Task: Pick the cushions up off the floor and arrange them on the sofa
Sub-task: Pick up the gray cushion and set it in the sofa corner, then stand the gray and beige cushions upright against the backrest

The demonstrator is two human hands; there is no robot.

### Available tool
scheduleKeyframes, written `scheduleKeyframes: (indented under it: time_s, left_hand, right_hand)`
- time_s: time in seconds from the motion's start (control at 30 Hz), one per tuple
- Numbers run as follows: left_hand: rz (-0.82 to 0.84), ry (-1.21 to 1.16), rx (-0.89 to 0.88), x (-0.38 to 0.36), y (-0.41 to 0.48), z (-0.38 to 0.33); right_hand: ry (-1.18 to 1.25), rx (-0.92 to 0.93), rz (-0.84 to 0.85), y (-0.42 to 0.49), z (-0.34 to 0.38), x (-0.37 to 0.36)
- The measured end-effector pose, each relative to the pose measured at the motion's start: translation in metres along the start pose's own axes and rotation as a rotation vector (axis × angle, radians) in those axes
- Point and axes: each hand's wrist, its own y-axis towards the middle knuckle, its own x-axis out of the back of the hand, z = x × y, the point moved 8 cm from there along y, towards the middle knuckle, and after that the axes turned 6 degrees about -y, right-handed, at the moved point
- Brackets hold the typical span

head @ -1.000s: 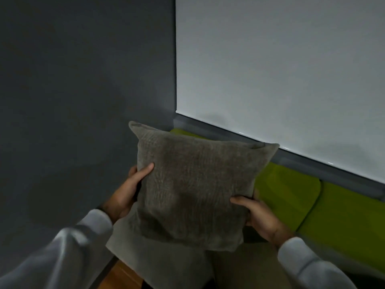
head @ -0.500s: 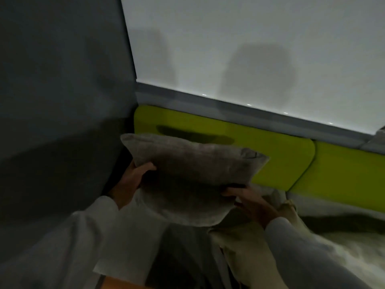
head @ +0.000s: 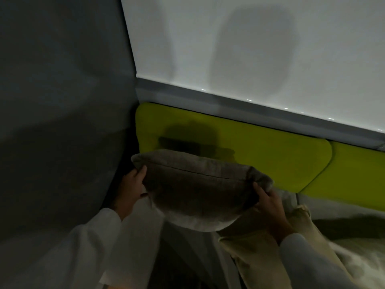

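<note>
A grey-brown cushion (head: 200, 188) hangs tilted, its seamed top edge toward me, above the left end of the sofa. My left hand (head: 132, 189) grips its left corner and my right hand (head: 268, 202) grips its right side. Behind it runs the sofa's lime-green backrest (head: 270, 155), made of two padded sections. A beige cushion (head: 260, 253) lies on the seat below my right arm, partly hidden by my sleeve.
A dark grey wall (head: 62, 101) closes the left side, meeting a white panel (head: 250, 49) with a grey ledge (head: 229, 102) above the backrest. A pale furry throw (head: 358, 259) lies at the lower right. A light fabric (head: 141, 236) lies under the held cushion.
The cushion has tipped from upright and facing me to nearly edge-on and has come down toward the sofa's left corner. My view has dropped, so more backrest shows.
</note>
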Motion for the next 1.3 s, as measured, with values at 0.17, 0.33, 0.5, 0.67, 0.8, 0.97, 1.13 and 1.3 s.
scheduleKeyframes:
  time_s: [0.17,0.33,0.5,0.67,0.8,0.97,1.13,1.3]
  left_hand:
    - [-0.094,0.136,-0.095,0.006,0.024,-0.040]
    - [-0.222,0.443,-0.235,0.019,0.039,-0.089]
    - [-0.257,0.496,-0.236,0.030,0.063,-0.120]
    - [-0.207,0.358,-0.124,0.038,0.084,-0.102]
    - [-0.059,0.548,-0.126,0.021,0.084,-0.094]
    - [0.042,0.737,-0.399,-0.030,0.052,-0.105]
    - [0.217,0.746,-0.498,-0.099,0.009,-0.079]
    - [0.416,0.832,-0.350,-0.164,-0.031,0.002]
  right_hand:
    - [-0.179,0.121,-0.029,0.020,0.043,-0.007]
    - [-0.278,0.180,-0.005,0.043,0.074,-0.029]
    - [-0.306,0.220,0.008,0.062,0.098,-0.064]
    - [-0.281,0.124,0.150,0.081,0.087,-0.093]
    - [-0.253,0.085,0.234,0.084,0.076,-0.100]
    - [-0.302,0.098,0.259,0.070,0.069,-0.080]
    - [-0.312,0.040,0.221,0.049,0.038,-0.031]
    - [-0.405,-0.010,0.114,0.030,-0.019,0.059]
